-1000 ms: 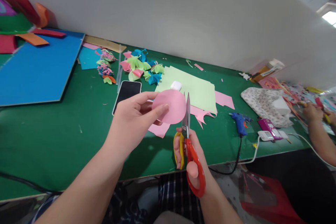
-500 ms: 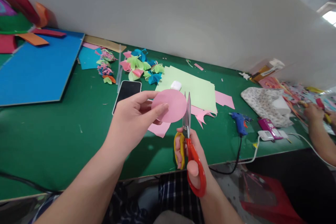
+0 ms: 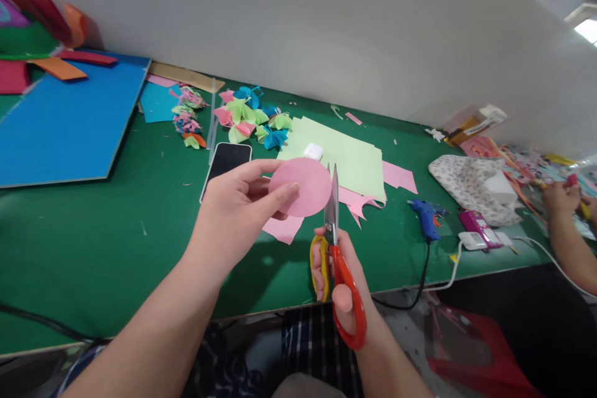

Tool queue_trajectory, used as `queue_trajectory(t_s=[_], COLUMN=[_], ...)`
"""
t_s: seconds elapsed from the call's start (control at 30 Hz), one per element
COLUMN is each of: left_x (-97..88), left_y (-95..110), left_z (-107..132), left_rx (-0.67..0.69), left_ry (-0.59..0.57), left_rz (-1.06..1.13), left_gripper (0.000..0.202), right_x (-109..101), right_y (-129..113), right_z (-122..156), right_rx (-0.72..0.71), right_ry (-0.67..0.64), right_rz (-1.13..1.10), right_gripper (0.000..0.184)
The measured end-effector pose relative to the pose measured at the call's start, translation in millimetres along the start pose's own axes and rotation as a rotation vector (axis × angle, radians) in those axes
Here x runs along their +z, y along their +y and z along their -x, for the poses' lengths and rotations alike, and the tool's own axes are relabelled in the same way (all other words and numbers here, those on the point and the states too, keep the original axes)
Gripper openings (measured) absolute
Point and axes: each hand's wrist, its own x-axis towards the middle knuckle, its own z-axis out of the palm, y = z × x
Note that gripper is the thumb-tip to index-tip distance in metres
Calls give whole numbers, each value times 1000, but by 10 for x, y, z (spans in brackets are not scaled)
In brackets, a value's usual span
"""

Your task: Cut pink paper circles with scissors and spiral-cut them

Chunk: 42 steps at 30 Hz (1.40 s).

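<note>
Between its thumb and fingers, my left hand (image 3: pixel 237 208) pinches a round pink paper disc (image 3: pixel 308 186) above the table. My right hand (image 3: pixel 347 280) has thumb and fingers through the loops of the scissors (image 3: pixel 333 224), which have one red and one yellow handle. Their blades point away from me, slightly parted, at the right edge of the disc. Beneath the disc lies a torn pink paper piece (image 3: pixel 285 230), partly covered. Behind it are light green paper sheets (image 3: pixel 347 152) with a small white case (image 3: pixel 313 151) on them.
A phone (image 3: pixel 228 158) lies behind my left hand, near folded paper flowers (image 3: pixel 249 115). A blue board (image 3: pixel 79 124) is at left. To the right are a blue glue gun (image 3: pixel 425 219), a floral cloth pouch (image 3: pixel 471 186), a white cable and a co-worker's hand (image 3: pixel 559 199).
My hands, the disc and the scissors stay almost still. At far right, the co-worker's hand has shifted slightly.
</note>
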Motion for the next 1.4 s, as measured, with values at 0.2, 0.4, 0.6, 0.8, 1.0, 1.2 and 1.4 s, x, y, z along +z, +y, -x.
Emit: queue_trajectory(t_s=[0.2, 0.4, 0.6, 0.8, 1.0, 1.2, 1.4], left_x=[-9, -16, -17, -20, -33, -45, -55], left_y=[14, 23, 24, 7, 54, 59, -50], left_z=[2, -8, -15, -16, -4, -13, -51], left_rx=[4, 12, 7, 4, -18, -17, 86], left_ry=[-3, 15, 34, 40, 27, 27, 94], left_rz=[0, -17, -10, 8, 47, 57, 62], left_gripper=[27, 30, 30, 29, 28, 30, 30], right_x=[51, 48, 60, 62, 43, 43, 43], right_y=[-72, -74, -91, -103, -77, -72, -62], right_z=[28, 40, 40, 40, 52, 49, 51], right_rx=[10, 28, 27, 30, 47, 50, 71], right_ry=[41, 37, 41, 41, 41, 39, 35], right_rz=[6, 22, 44, 46, 56, 25, 1], right_gripper=[100, 99, 100, 100, 103, 99, 99])
